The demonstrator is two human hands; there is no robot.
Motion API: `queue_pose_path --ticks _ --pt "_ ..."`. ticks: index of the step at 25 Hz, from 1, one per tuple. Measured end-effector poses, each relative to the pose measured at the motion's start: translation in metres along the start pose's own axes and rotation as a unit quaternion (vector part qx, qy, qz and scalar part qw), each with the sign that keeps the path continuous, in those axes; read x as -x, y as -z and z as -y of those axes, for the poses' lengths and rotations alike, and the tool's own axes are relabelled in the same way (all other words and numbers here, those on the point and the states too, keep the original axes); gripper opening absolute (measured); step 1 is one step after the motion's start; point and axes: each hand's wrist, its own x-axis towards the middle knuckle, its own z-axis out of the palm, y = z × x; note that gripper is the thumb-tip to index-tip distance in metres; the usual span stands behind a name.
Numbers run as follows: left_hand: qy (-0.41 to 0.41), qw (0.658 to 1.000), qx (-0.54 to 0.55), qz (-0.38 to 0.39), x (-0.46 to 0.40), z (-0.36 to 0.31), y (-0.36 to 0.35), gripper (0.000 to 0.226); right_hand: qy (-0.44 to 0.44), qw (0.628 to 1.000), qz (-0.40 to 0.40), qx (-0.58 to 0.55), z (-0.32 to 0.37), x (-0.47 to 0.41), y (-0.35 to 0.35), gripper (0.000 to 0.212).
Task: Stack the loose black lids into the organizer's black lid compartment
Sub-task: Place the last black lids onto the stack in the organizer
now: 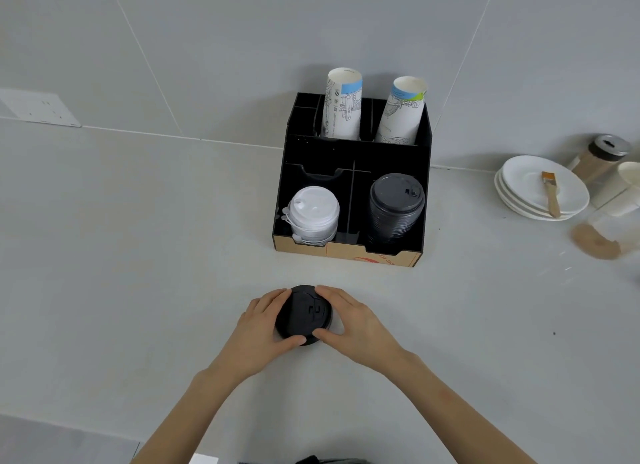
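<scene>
surface: pale grey countertop (138, 255) | on it: black organizer (349, 252), loose black lids (304, 316), stacked white plates (540, 200), shaker jar (601, 157), clear container (609, 235)

Both hands (266, 321) (349, 320) round loose black lids (304, 316), counter (138, 255), nr organizer (349, 200).
</scene>
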Motion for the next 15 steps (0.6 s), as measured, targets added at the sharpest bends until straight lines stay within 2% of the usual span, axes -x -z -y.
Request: queue_pose_path --ticks 5,15 --pt "-0.045 0.998 0.029 -0.032 -0.011 -0.023 0.006 0.082 -0.003 0.997 -0.072 -0.037 -0.002 0.007 0.023 0.059" --pt "-0.124 0.987 0.028 -0.1 -0.038 -0.071 0.026 0.064 0.009 0.986 -0.16 -0.052 -0.002 0.009 0.076 0.056"
